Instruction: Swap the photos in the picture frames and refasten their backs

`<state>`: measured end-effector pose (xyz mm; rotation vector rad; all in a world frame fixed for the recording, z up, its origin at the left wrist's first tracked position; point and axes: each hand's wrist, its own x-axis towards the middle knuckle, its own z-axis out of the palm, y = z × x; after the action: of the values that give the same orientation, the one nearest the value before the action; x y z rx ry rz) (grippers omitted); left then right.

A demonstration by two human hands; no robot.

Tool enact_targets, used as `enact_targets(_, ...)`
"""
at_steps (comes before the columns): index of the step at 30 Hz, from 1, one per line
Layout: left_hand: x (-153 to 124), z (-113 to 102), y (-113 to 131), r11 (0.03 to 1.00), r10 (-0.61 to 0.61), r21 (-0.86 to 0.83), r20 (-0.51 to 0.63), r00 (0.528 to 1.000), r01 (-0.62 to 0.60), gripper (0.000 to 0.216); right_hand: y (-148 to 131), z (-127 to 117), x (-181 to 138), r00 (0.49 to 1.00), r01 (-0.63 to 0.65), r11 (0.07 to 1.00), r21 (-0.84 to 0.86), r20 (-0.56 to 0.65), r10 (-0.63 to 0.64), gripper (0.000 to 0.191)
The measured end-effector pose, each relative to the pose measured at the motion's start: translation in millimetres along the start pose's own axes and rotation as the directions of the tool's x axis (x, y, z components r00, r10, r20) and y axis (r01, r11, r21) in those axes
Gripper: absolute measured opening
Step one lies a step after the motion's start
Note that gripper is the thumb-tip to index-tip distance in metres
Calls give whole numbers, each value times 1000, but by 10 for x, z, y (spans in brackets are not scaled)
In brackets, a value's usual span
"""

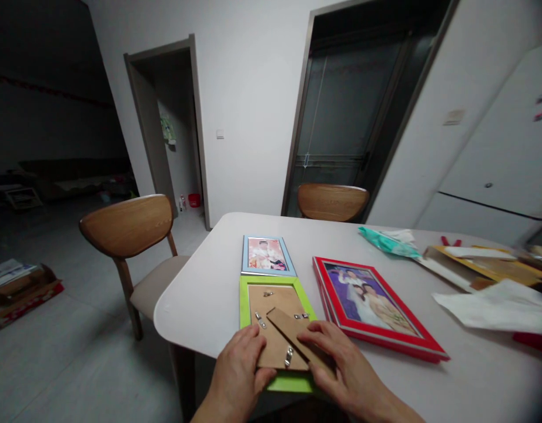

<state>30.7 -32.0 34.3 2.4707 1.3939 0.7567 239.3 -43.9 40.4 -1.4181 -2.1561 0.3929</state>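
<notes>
A green photo frame [246, 294] lies face down at the near edge of the white table [200, 294], its brown backing board and stand strut [288, 329] facing up. My left hand [240, 367] presses on the backing's near left corner. My right hand [337, 367] rests on the strut and the backing's right side, fingers near a metal clip. A blue frame [266, 254] with a photo lies just beyond the green one. A red frame [372, 305] with a photo lies to the right, on top of another red frame.
Two wooden chairs stand by the table, one at the left [130, 226] and one at the far side [331, 201]. Teal packaging [388, 242], a yellow-edged board [487, 264] and white paper [500, 305] lie at the right. A box [19, 288] sits on the floor at left.
</notes>
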Motion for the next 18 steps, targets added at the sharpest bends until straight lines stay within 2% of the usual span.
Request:
enact_targets(7, 24, -24, -4, 997, -72, 15, 150, 986, 70, 19, 86, 193, 49, 997, 24, 989, -145, -68, -35, 35)
enact_targets(10, 8, -59, -6, 998, -65, 6, 187, 980, 65, 29, 64, 219, 70, 995, 56, 982, -181, -74, -70, 32)
enact_targets(14, -3, -61, -13, 1000, 2, -10, 253, 967, 1, 49, -4, 176, 108, 995, 66, 979, -194, -64, -80, 27)
enact_targets(18, -7, -41, -31, 1000, -9, 2, 272, 962, 9, 42, -137, 124, 153, 990, 139, 974, -181, -3, -142, 24)
